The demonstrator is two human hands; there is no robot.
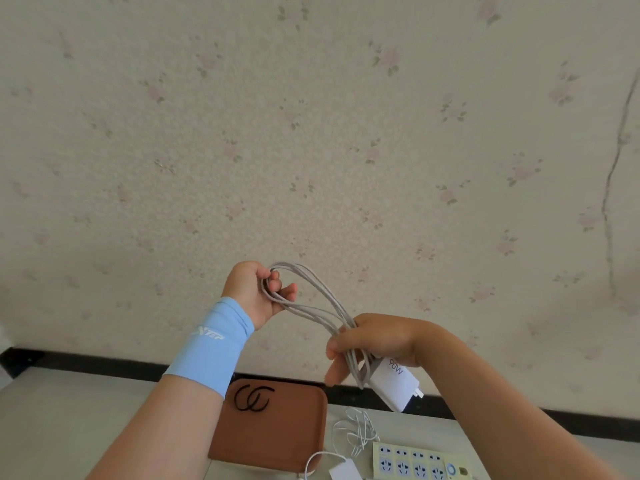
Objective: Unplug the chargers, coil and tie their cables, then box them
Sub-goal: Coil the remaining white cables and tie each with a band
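Raised in front of the wall, my left hand (258, 294) pinches one end of a looped grey cable (313, 299). My right hand (375, 341) grips the other end of the loops together with a white 90W charger (393, 382), whose plug pins point down to the right. On the table below lie a second white charger (343, 472) and its loose white cable (358, 433). Two black hair ties (252, 398) rest on a brown tray (273, 441).
A cream power strip (412, 460) with several sockets lies at the bottom right of the grey table (69, 417). A black skirting strip (104, 362) runs along the flowered wall behind. A blue sleeve covers my left wrist.
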